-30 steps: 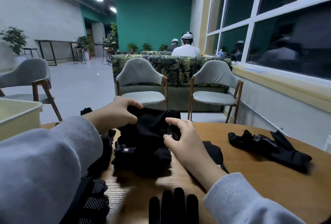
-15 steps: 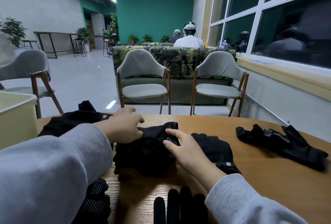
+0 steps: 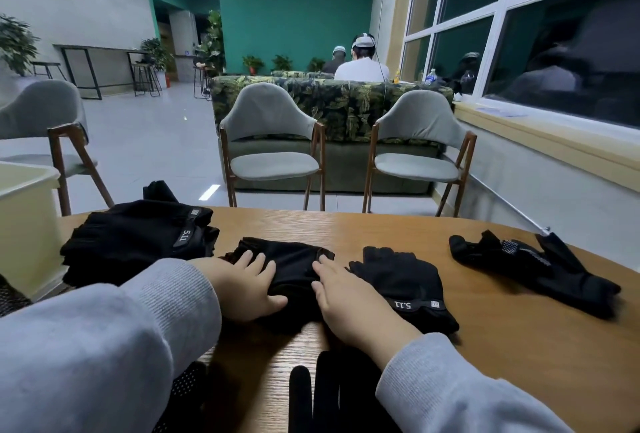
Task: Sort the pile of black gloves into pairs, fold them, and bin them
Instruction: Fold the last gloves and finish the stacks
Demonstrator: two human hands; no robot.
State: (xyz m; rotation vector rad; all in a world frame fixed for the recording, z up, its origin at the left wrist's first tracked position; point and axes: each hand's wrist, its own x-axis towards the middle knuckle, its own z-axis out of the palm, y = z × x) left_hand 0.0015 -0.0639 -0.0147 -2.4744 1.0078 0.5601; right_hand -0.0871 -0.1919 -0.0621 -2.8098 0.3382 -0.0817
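Note:
A folded bundle of black gloves (image 3: pixel 291 266) lies on the wooden table (image 3: pixel 485 346) in front of me. My left hand (image 3: pixel 242 289) lies flat on its left side with fingers straight. My right hand (image 3: pixel 346 297) presses its right side, fingers straight too. A fingerless black glove (image 3: pixel 405 285) with a 5.11 strap lies just right of that hand. A pile of black gloves (image 3: pixel 135 238) sits at the left. Two more black gloves (image 3: pixel 533 268) lie at the far right. A full-finger black glove (image 3: pixel 329 394) lies at the near edge.
A pale yellow bin (image 3: pixel 24 221) stands at the table's left edge. Dotted gloves (image 3: pixel 183 394) lie under my left sleeve. Two grey chairs (image 3: pixel 273 145) stand beyond the table's far edge, a third at the left. A window wall runs along the right.
The bundle was held up between both hands and has been laid down on the table. Both hands went from gripping it to lying flat on it. The view tilted up.

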